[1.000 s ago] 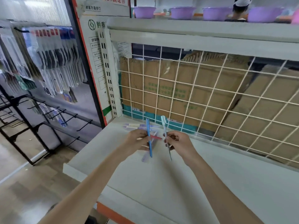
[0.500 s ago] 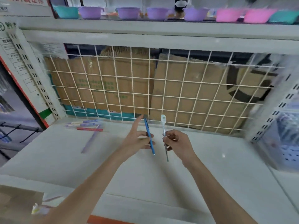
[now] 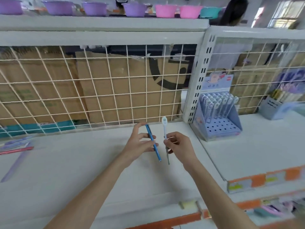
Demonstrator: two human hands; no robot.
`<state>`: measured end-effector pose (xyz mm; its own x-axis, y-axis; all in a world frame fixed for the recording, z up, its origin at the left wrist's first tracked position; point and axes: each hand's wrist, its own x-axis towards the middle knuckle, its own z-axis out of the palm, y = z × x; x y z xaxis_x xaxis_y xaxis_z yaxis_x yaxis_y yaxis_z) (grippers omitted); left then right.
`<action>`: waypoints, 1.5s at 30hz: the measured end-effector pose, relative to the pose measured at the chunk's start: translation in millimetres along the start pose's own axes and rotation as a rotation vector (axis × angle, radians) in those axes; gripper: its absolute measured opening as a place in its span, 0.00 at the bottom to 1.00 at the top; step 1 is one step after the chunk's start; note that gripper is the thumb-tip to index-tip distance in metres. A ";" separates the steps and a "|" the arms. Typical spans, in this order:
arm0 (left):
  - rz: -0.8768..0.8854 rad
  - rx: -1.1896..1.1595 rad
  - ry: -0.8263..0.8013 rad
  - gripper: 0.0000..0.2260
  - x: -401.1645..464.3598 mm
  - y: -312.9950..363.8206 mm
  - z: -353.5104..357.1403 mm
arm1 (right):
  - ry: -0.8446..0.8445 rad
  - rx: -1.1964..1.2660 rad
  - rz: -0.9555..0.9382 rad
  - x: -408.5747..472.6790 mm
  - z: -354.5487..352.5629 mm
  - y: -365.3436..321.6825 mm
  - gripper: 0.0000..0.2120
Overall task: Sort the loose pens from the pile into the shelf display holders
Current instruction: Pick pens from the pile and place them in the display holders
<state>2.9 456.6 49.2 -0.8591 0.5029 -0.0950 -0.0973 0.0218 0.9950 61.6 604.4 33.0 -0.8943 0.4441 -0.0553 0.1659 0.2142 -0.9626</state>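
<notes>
My left hand [image 3: 140, 143] pinches a blue pen [image 3: 153, 142], held upright above the white shelf [image 3: 74, 171]. Beside it, my right hand [image 3: 179, 147] grips a white pen with a round decorated top [image 3: 164, 128]. The two pens stand a short gap apart. A pale blue display holder [image 3: 217, 118] with similar white pens in its back rows and open holes in front stands on the adjoining shelf to the right. The pile of loose pens [image 3: 15, 145], purple and red, lies at the far left.
A white wire grid [image 3: 99, 86] backs the shelf, with cardboard boxes behind it. A perforated upright post [image 3: 198, 80] divides the two bays. A grey-blue pen cup [image 3: 272, 108] sits far right. Coloured basins [image 3: 135, 9] line the top shelf. A person stands beyond.
My view has swung right: the pen pile slid to the far left edge and the display holder came into sight. Both hands keep their pens, held much as before.
</notes>
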 end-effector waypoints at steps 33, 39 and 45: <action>0.332 0.202 0.091 0.21 73.0 -2.7 161.3 | 0.299 0.066 -0.190 74.9 -198.2 28.5 0.07; 0.315 0.181 0.280 0.21 89.8 -7.8 195.7 | 0.267 0.070 -0.232 127.2 -227.1 33.5 0.07; 0.289 0.193 0.365 0.22 101.1 -12.3 211.8 | 0.218 0.040 -0.256 149.9 -232.8 43.8 0.06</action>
<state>23.7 690.2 33.7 -0.9602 0.1781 0.2150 0.2355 0.1031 0.9664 31.5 882.9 44.3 -0.7943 0.5568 0.2429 -0.0727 0.3099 -0.9480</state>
